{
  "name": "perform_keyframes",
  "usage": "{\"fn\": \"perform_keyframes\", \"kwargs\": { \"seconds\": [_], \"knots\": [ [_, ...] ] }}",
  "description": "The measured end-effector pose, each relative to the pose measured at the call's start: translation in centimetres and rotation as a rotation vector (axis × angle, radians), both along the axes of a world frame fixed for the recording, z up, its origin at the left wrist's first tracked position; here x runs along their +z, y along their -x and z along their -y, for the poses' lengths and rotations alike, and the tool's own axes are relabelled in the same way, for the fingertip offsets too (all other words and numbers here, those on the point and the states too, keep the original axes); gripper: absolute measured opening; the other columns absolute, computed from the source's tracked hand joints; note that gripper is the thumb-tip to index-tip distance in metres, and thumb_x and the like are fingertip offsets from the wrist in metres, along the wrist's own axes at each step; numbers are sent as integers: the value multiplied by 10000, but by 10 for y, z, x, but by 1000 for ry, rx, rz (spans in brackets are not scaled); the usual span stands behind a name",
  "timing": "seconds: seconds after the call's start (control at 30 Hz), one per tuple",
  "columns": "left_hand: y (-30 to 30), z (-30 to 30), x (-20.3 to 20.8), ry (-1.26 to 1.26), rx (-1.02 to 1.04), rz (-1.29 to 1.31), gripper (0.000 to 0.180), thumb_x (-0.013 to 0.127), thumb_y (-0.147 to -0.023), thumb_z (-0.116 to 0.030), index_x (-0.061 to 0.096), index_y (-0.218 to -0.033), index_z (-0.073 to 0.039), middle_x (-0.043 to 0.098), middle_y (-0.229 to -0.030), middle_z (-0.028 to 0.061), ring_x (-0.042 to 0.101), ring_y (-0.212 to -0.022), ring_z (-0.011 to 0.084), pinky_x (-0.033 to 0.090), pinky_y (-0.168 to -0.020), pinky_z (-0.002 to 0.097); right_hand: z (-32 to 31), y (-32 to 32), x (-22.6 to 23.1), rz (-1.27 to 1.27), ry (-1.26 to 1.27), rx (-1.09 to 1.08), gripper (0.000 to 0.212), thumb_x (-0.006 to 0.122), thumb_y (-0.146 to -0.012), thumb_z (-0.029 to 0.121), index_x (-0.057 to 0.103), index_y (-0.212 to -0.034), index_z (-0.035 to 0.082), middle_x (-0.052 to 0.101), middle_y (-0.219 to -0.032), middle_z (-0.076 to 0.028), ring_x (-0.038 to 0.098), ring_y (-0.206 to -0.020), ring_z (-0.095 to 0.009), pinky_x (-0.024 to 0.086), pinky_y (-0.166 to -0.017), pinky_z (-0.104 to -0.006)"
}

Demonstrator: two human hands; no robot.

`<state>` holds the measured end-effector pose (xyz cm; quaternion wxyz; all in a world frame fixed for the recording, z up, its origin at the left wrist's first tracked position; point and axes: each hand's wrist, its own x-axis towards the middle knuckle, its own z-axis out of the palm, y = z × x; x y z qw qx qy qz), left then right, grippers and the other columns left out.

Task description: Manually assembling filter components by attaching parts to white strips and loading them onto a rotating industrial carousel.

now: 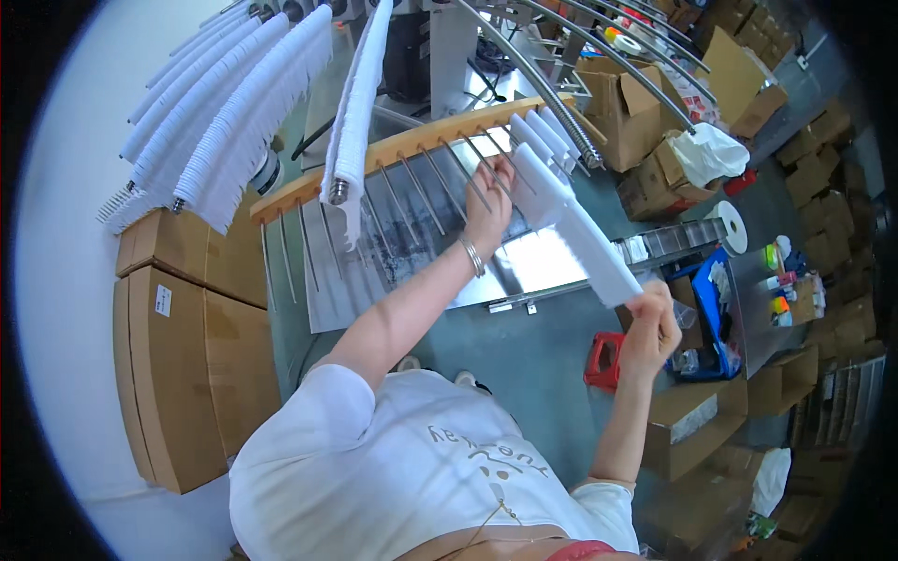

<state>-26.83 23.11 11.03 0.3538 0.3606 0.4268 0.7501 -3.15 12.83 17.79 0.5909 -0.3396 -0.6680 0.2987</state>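
Gripping the near end of a long white piece (591, 245), the right hand (650, 327) has its fingers closed; the left hand (489, 201) curls near the far end, among the rods, and whether it pinches anything I cannot tell. The piece slants between both hands. The work looks early: a few white rolls (544, 136) sit at the right of the wooden bar (374, 154), while bare rods (423, 194) run leftward. Covered spindles (267, 117) crowd the far left; near the right hand, the silver panel's (337, 280) edge gives way to floor (524, 355) before a red stool (603, 360).
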Motion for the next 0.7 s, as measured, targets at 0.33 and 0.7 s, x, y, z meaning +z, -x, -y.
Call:
{"fn": "perform_keyframes", "kwargs": {
  "seconds": [0.33, 0.7],
  "knots": [
    [-85, 75, 50, 184, -356, 488, 228, 505, -936, -296, 566, -905, -78, 612, -813, 26, 585, -771, 104, 432, -683, 257, 128, -51, 25, 521, -350, -116, 269, 673, -785, 327, 594, -673, 96, 452, -680, -12, 452, -714, -215, 338, -688, -357],
    [-135, 89, -18, 686, -862, 505, 202, 555, -875, -203, 594, -769, -35, 609, -703, 68, 581, -635, 155, 484, -601, 262, 127, -17, 24, 616, -184, 619, 231, 691, -746, 175, 626, -961, 120, 563, -859, -25, 524, -833, -202, 381, -764, -361]
  ]
}}
